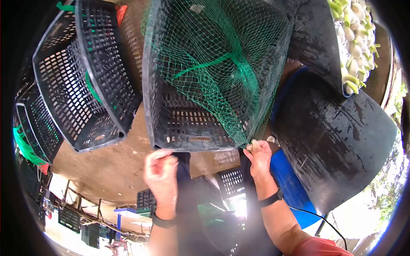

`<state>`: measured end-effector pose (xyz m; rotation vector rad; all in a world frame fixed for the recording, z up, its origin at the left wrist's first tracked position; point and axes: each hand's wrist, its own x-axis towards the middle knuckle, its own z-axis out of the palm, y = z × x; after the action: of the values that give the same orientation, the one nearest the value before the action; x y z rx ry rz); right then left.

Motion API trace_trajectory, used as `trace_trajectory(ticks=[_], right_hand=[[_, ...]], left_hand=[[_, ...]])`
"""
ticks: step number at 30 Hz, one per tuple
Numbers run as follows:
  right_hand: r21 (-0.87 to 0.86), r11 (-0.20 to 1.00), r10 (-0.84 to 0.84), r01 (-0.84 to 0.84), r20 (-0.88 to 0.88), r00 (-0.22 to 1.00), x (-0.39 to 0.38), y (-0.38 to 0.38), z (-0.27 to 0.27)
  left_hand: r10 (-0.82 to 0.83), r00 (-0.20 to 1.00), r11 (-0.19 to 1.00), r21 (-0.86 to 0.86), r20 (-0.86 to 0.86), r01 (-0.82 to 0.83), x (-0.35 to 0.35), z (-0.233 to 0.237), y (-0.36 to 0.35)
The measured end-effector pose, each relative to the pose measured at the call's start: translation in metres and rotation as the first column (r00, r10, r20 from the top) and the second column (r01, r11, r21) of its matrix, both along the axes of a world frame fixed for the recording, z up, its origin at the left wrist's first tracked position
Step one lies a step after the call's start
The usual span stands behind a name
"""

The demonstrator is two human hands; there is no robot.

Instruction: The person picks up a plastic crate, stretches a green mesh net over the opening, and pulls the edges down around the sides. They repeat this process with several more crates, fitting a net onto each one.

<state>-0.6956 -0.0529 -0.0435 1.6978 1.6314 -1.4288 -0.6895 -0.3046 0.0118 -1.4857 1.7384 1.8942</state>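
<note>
A black plastic crate [196, 123] stands in front of me with green netting [205, 94] draped over its opening and a green strip lying across the mesh. At the crate's near right corner, my right hand [259, 157] pinches the gathered end of the netting. My left hand [162, 173] is by the near left corner, its fingers curled and slightly blurred; whether anything is between them is too unclear to tell.
More black crates [72, 85] stand at the left, with green netting [26, 147] at the far left. On the right are a dark curved sheet [337, 136], a blue object [290, 183] and a pile of white bulbs with green stems [356, 38].
</note>
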Motion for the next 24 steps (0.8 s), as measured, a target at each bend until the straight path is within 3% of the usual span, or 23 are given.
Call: trace_trajectory(ticks=[3, 5, 6, 7, 9, 10, 11, 12, 14, 15, 17, 18, 22, 24], right_hand=[[-0.017, 1.0, 0.006, -0.006, -0.028, 1.0, 0.005, -0.001, 0.003], [-0.012, 0.998, 0.059, -0.06, -0.011, 0.998, 0.005, -0.001, 0.007], [-0.013, 0.998, 0.064, -0.063, 0.026, 0.998, 0.007, 0.0, 0.011], [-0.012, 0.997, 0.071, -0.07, 0.06, 0.996, 0.006, 0.001, 0.015], [-0.101, 0.981, -0.154, 0.166, 0.119, 0.981, 0.009, 0.006, 0.022], [-0.169, 0.927, -0.32, 0.336, 0.115, 0.94, 0.012, 0.009, 0.023], [-0.238, 0.838, -0.475, 0.491, 0.125, 0.871, 0.014, 0.009, 0.023], [-0.236, 0.835, -0.48, 0.498, 0.13, 0.867, 0.013, 0.007, 0.022], [-0.246, 0.551, -0.784, 0.797, 0.176, 0.596, 0.007, 0.002, 0.018], [-0.241, 0.542, -0.79, 0.805, 0.18, 0.586, 0.018, 0.006, 0.015], [-0.547, 0.45, -0.766, 0.706, 0.17, 0.62, 0.037, 0.014, 0.013], [-0.352, 0.537, -0.765, 0.767, 0.179, 0.618, 0.037, 0.01, 0.011], [-0.363, 0.619, -0.719, 0.696, 0.093, 0.689, 0.045, 0.007, 0.007], [-0.367, 0.721, -0.636, 0.587, -0.016, 0.772, 0.055, 0.007, -0.002]], left_hand=[[-0.096, 0.995, 0.975, 0.196, -0.035, 0.101, -0.075, 0.0, 0.028], [0.022, 1.0, 0.96, 0.281, -0.019, -0.015, -0.107, -0.024, 0.04], [0.006, 0.999, 0.917, 0.398, -0.035, 0.008, -0.112, -0.045, 0.037], [0.087, 0.989, 0.879, 0.477, -0.117, -0.021, -0.12, -0.045, 0.043], [0.345, 0.923, 0.734, 0.662, -0.168, -0.154, -0.119, -0.02, 0.048], [0.371, 0.904, 0.681, 0.723, -0.21, -0.112, -0.1, -0.017, 0.044], [0.385, 0.913, 0.669, 0.723, -0.136, -0.174, -0.082, -0.007, 0.041], [0.374, 0.926, 0.69, 0.681, -0.044, -0.246, -0.063, 0.005, 0.039], [0.376, 0.924, 0.711, 0.617, 0.071, -0.337, -0.013, 0.004, 0.031], [0.366, 0.927, 0.715, 0.615, 0.077, -0.333, -0.008, -0.004, 0.026], [0.344, 0.939, 0.804, 0.52, -0.012, -0.288, -0.007, -0.012, 0.019], [0.358, 0.934, 0.792, 0.53, -0.003, -0.302, -0.015, -0.015, 0.021], [0.238, 0.971, 0.822, 0.531, 0.012, -0.208, -0.021, -0.021, 0.032], [0.232, 0.972, 0.829, 0.515, 0.039, -0.219, -0.021, -0.023, 0.034]])
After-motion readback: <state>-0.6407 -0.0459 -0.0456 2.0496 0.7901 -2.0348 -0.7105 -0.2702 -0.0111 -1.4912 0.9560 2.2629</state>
